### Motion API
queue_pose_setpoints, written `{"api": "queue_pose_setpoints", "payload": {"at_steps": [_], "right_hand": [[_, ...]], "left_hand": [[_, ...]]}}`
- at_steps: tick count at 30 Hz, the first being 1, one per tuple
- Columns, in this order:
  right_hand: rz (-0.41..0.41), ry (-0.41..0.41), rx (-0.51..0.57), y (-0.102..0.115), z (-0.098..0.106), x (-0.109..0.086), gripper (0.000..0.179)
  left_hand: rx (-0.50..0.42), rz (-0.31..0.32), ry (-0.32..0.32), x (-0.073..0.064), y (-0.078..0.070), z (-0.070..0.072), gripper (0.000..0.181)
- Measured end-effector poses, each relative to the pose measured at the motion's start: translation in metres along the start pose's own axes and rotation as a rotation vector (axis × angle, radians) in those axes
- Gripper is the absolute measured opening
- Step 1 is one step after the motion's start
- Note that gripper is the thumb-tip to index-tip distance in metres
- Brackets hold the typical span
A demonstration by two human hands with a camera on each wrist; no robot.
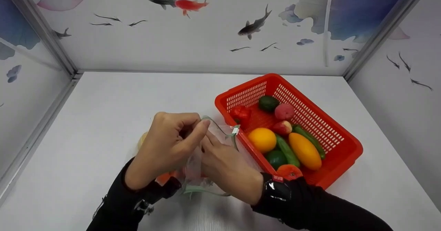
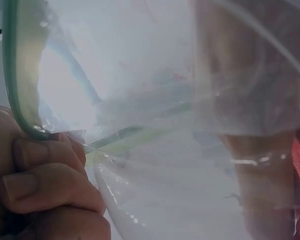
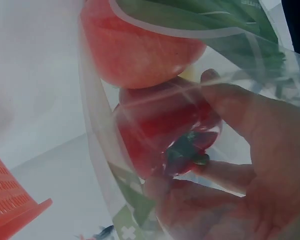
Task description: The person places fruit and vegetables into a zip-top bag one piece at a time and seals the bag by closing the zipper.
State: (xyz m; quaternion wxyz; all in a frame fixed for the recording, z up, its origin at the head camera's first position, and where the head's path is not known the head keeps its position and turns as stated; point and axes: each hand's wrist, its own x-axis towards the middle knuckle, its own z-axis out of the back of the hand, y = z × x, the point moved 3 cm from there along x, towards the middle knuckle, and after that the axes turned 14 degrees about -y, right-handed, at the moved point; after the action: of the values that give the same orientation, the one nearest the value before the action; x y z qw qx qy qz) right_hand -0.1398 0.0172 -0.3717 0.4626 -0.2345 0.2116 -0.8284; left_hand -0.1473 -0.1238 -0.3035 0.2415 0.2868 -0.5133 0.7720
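My left hand (image 1: 168, 145) pinches the green-edged rim of a clear zip bag (image 1: 193, 165), with its fingers curled at the rim in the left wrist view. My right hand (image 1: 227, 169) reaches into the bag's mouth. In the right wrist view its thumb and fingers are round a red bell pepper (image 3: 160, 125) with a green stem, seen through the plastic. Against the pepper lies a larger pinkish-red fruit (image 3: 140, 50). From the head view both the pepper and the right fingertips are hidden by the hands and the bag.
A red plastic basket (image 1: 330, 127) stands to the right of the bag. In it are a red pepper (image 1: 240, 114), an avocado (image 1: 268, 103), an orange (image 1: 262, 139), a yellow mango-like fruit (image 1: 305, 151) and several others. White panels with painted fish enclose the table (image 1: 120, 96).
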Motion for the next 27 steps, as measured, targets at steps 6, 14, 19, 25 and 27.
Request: {"api": "queue_pose_setpoints", "payload": {"at_steps": [6, 14, 19, 25, 27], "right_hand": [[-0.117, -0.027, 0.306, -0.005, 0.017, -0.025, 0.077], [-0.286, -0.098, 0.836, -0.036, 0.037, -0.062, 0.049], [-0.415, -0.148, 0.831, -0.073, 0.045, -0.082, 0.030], [-0.616, -0.133, 0.724, -0.134, 0.018, -0.092, 0.032], [-0.666, -0.073, 0.720, -0.152, -0.001, -0.094, 0.040]], "left_hand": [[0.025, 0.034, 0.010, 0.001, 0.001, 0.002, 0.046], [0.021, 0.066, 0.027, 0.001, 0.002, 0.003, 0.045], [0.028, 0.070, 0.032, 0.001, 0.001, 0.003, 0.045], [0.040, 0.068, 0.032, 0.001, 0.001, 0.002, 0.044], [0.037, 0.073, 0.035, 0.001, 0.001, 0.002, 0.044]]}}
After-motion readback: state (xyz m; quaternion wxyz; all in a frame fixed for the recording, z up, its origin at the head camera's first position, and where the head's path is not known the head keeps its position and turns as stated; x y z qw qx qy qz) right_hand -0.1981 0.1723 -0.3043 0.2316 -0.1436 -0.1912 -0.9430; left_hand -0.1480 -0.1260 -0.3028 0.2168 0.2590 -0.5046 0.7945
